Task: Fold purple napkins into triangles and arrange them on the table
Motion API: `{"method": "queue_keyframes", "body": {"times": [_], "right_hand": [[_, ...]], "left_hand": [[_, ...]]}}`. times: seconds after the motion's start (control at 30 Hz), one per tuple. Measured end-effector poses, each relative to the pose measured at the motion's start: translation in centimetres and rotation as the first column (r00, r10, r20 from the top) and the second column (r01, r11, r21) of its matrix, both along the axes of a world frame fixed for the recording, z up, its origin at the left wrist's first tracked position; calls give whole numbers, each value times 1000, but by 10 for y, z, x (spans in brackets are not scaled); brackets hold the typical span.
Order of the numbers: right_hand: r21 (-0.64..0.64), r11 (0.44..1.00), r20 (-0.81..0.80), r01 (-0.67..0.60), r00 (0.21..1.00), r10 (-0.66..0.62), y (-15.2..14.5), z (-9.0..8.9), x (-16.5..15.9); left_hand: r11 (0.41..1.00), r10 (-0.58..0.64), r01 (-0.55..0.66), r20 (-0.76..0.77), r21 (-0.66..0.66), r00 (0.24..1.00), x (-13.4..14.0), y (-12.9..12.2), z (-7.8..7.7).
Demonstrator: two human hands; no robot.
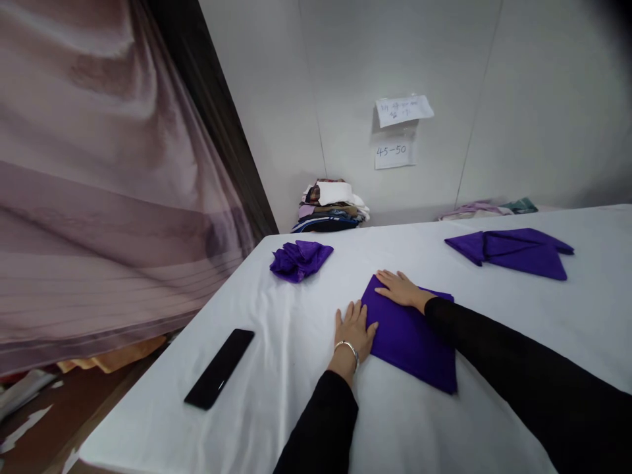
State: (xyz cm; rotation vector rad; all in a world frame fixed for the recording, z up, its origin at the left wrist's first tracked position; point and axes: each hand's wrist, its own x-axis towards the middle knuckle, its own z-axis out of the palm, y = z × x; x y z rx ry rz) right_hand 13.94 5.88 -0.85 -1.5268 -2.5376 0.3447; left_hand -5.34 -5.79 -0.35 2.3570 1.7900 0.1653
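Observation:
A folded purple cloth (415,336) lies flat on the white-covered table (257,421) in front of me. My left hand (355,331) rests at the cloth's left edge, fingers spread, partly on the tablecloth. On the cloth's far corner my right hand (401,288) lies flat with fingers extended. The right forearm covers part of the cloth's right side. A crumpled purple cloth (300,261) sits farther off to the left. Toward the far right is another purple cloth (523,252), loosely folded into pointed shapes.
A black phone (220,368) lies near the table's left edge. Beyond the far edge are a stack of folded clothes (332,207) and more fabric (486,209). A pink curtain (108,184) hangs at left. Paper notes (395,153) are stuck on the wall.

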Motion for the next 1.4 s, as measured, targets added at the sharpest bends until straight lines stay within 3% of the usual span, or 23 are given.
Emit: {"method": "queue_keyframes", "body": {"times": [0.17,0.3,0.4,0.67,0.77,0.9,1.07,1.4], "right_hand": [[21,995,22,97,995,-97,-9,1,9],[86,987,-23,-135,990,137,-54,-2,-4],[52,960,-50,-275,959,277,-87,-6,-5],[45,998,-9,-43,999,43,-111,-7,66],[37,999,-4,5,1000,-5,-125,-5,77],[46,990,-15,-133,991,134,-160,0,53],[0,931,-60,-364,930,363,-199,3,30],[-11,953,9,-304,953,304,-227,1,70]], "left_hand": [[1000,-10,10,12,8,1000,-1,-1,0],[1000,-22,22,1,17,1000,-1,1,-3],[999,-26,26,0,24,1000,-1,1,-5],[1000,-14,15,21,-19,1000,1,0,2],[999,-18,18,23,-26,1000,2,0,2],[1000,-16,16,19,-11,1000,2,0,1],[1000,-18,18,15,0,1000,2,-1,0],[999,33,-33,0,25,999,3,-5,5]]}}
